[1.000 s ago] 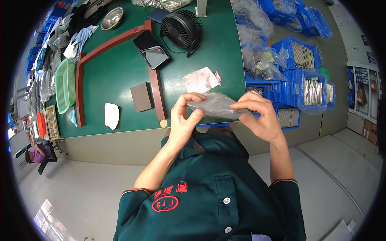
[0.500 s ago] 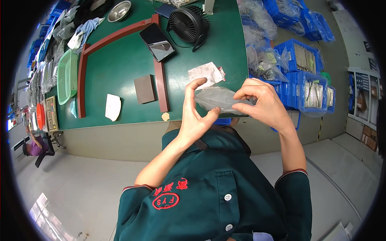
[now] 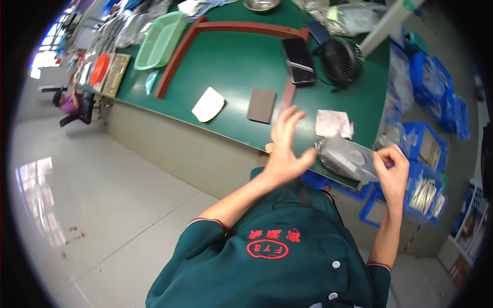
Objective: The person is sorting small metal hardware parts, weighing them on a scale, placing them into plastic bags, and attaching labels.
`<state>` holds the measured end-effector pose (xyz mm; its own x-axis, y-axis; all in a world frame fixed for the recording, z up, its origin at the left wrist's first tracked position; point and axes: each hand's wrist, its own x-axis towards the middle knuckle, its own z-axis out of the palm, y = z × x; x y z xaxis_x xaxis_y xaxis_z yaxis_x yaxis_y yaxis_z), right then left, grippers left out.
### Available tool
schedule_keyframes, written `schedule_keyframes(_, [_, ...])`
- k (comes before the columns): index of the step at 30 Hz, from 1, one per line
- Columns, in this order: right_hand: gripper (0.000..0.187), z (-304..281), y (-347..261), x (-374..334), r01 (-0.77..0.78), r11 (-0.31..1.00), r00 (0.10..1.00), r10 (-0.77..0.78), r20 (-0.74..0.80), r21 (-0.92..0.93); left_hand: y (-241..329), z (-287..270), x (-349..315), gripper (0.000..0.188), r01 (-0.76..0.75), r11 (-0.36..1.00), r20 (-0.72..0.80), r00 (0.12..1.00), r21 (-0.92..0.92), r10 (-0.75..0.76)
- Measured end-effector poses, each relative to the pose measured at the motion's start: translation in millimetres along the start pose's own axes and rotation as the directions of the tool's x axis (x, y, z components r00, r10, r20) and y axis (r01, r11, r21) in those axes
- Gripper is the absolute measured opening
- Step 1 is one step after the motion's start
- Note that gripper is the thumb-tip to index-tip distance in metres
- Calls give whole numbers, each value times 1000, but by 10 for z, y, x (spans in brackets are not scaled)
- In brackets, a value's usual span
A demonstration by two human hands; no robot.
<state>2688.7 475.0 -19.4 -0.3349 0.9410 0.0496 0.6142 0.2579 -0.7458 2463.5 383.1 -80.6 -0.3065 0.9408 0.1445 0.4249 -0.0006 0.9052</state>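
Note:
A clear, greyish plastic bag (image 3: 345, 156) lies along the near right edge of the green table, with its contents hard to make out. My right hand (image 3: 394, 172) pinches the bag's right end between thumb and fingers. Off the bag's left end, my left hand (image 3: 285, 156) is open, its fingers and thumb apart and nothing held. Just beyond the bag is a crumpled pale pink cloth or paper (image 3: 332, 123). A flat brown block (image 3: 262, 106) sits to the left, past my left fingertips.
A phone (image 3: 298, 56) and a black fan (image 3: 341, 62) stand further back. Dark red bars (image 3: 177, 64) frame part of the table (image 3: 226, 66). Leftward are a white piece (image 3: 209, 105) and a green basket (image 3: 159, 42). Blue crates (image 3: 429, 149) stand right of the table.
My left hand has let go of the bag and opened. My right hand still pinches the bag, now at its right end. The view has turned, so the table appears tilted.

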Motion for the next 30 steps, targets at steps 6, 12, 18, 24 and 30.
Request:
schedule_keyframes(6, [40,-92,166,-51,-104,981,993,94,67,165,-1765,-1281,-70,46,231,800,-483,872,553,83])
schedule_keyframes(12, [39,-275,203,-149,-114,969,992,122,-25,218,-2397,-1889,181,80,814,429,-637,577,392,-511])
schedule_keyframes(18, [32,-352,96,-296,-118,971,985,141,-101,208,-2920,-2505,132,43,619,717,-346,781,320,-520])
schedule_keyframes(24, [27,-473,-203,-394,14,987,975,23,-222,160,-716,-2025,490,19,236,964,-161,954,-123,-254])
schedule_keyframes(30, [34,-610,-554,-506,198,973,956,-165,-242,116,841,-321,601,12,-37,894,237,959,-446,158])
